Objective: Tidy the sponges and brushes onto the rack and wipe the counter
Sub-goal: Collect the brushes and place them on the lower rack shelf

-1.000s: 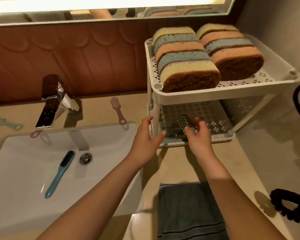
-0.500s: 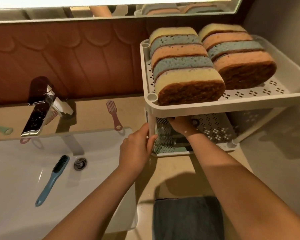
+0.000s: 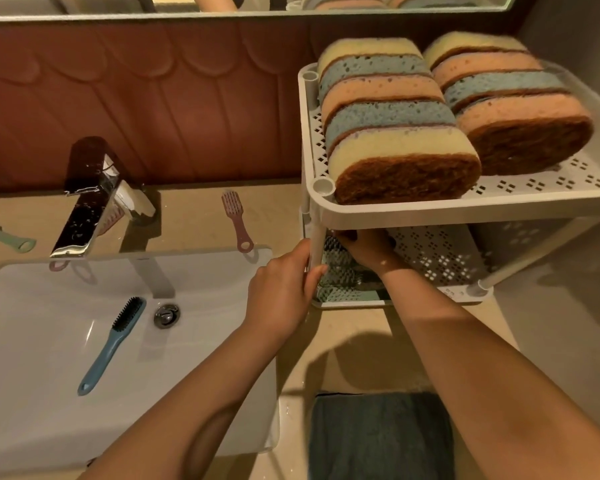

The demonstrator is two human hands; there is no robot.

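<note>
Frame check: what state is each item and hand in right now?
sponges, on edge in two rows on the rack top shelf
blue brush, lying in the sink
pink brush, lying on the counter behind it
green brush, lying on the counter, far left
faucet, no water running
towel, lying on the counter
left hand, grips the rack post
right hand, inside the lower shelf, fingers hidden

Colour key. The rack (image 3: 465, 210) is off-white, its shelves pierced with repeating diamond clusters of small holes. The sponges (image 3: 395, 133) are yellow, blue and pink, each with a dark brown scouring face. One brush (image 3: 111, 344) is blue with black bristles. The sink (image 3: 32, 393) is white, the counter (image 3: 194, 216) beige, the towel (image 3: 378, 438) grey-blue, and the wall panel (image 3: 153, 98) reddish-brown with scalloped relief.
</note>
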